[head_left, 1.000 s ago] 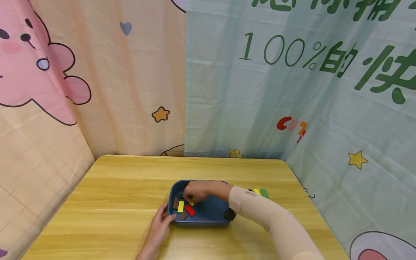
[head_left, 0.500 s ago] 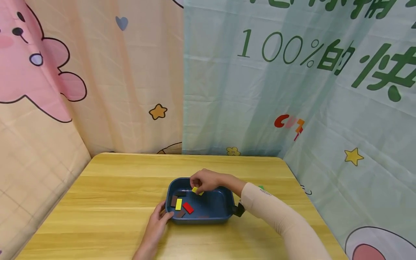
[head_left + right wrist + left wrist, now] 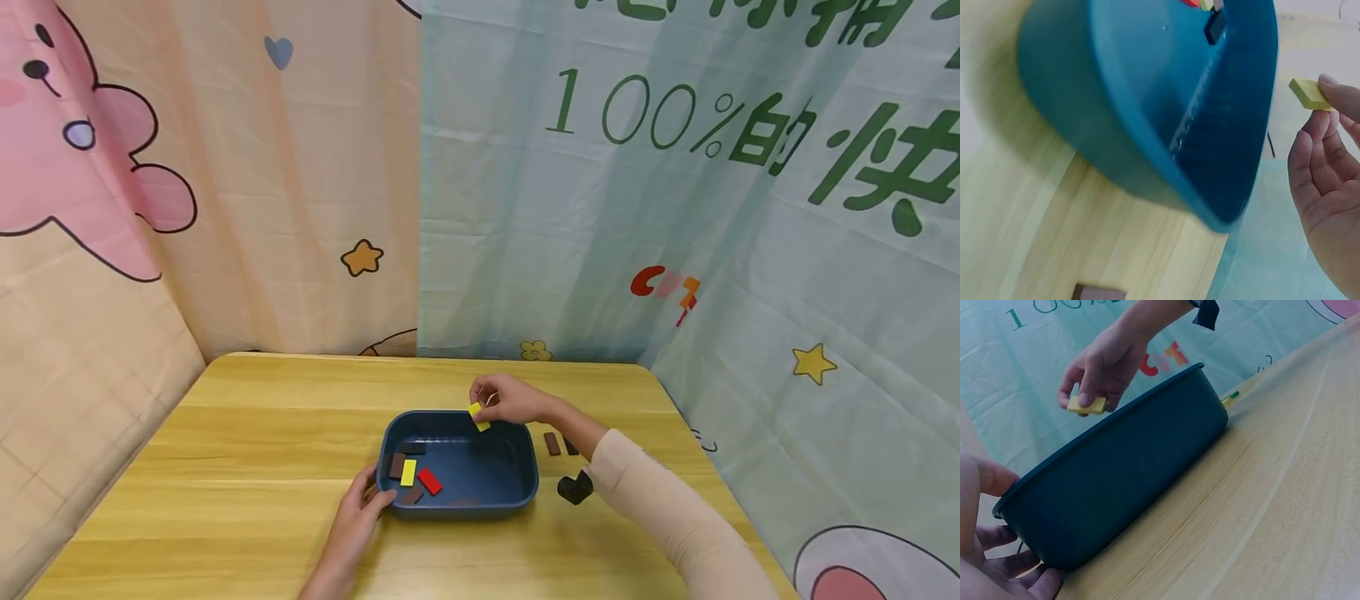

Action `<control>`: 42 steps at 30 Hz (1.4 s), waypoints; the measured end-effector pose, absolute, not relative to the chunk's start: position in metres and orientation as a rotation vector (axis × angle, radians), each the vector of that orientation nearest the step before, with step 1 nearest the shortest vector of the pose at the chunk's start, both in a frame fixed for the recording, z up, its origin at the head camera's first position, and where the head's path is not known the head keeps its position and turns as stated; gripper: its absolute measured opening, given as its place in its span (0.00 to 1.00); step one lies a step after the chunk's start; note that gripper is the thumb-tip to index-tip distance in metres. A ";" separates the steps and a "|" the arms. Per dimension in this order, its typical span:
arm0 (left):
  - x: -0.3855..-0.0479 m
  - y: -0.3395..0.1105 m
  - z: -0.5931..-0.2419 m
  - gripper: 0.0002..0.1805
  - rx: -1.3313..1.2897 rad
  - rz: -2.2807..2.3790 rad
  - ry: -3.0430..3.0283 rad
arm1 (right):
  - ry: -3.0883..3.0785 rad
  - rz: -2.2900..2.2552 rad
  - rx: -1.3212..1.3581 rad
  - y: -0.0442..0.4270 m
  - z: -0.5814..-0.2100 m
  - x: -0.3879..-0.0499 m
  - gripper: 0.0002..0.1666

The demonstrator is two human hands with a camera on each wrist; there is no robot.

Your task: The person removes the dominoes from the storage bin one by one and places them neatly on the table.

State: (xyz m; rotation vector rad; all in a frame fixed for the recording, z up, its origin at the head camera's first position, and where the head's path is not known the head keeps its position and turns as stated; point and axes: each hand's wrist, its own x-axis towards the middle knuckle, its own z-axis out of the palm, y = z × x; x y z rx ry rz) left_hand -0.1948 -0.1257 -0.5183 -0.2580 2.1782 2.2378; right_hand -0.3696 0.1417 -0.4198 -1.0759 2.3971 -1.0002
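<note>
My right hand (image 3: 516, 400) pinches a yellow block (image 3: 1309, 94) between thumb and fingertips, above the far right part of a blue basin's rim (image 3: 531, 450). The left hand (image 3: 358, 512) grips the basin's near left corner, with the thumb at the rim and the fingers against the outer wall. Inside the basin, toward its left end, lie a yellow block (image 3: 408, 473), a red block (image 3: 430, 481), a black block (image 3: 414, 448) and brown blocks (image 3: 397, 465). In the left wrist view the near wall hides the basin's inside.
Right of the basin, a brown block (image 3: 552, 443) and a black block (image 3: 571, 446) lie on the wooden table (image 3: 262, 467). The sleeve (image 3: 660, 500) covers part of that side. A green tip (image 3: 1235, 394) shows behind the basin. Printed curtains (image 3: 495, 208) stand behind.
My right hand has lifted the yellow block out of the basin and moved it right and up, over the far rim. The left hand keeps its grip on the corner.
</note>
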 end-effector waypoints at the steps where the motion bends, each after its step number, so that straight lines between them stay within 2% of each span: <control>1: -0.194 -0.126 -0.518 0.32 -0.259 2.238 2.180 | 2.393 -1.035 -1.045 0.146 -0.419 -0.369 0.09; 12: -0.196 -0.132 -0.522 0.31 -0.269 2.257 2.171 | 2.381 -1.243 -0.820 0.189 -0.430 -0.365 0.12; 20: -0.197 -0.130 -0.526 0.31 -0.256 2.267 2.166 | 2.363 -1.369 -0.661 0.222 -0.443 -0.358 0.10; 30: -0.196 -0.126 -0.519 0.31 -0.234 2.278 2.193 | 2.378 -1.442 -0.551 0.253 -0.455 -0.338 0.10; 42: -0.193 -0.125 -0.520 0.30 -0.221 2.293 2.181 | 2.343 -1.423 -0.536 0.281 -0.494 -0.319 0.09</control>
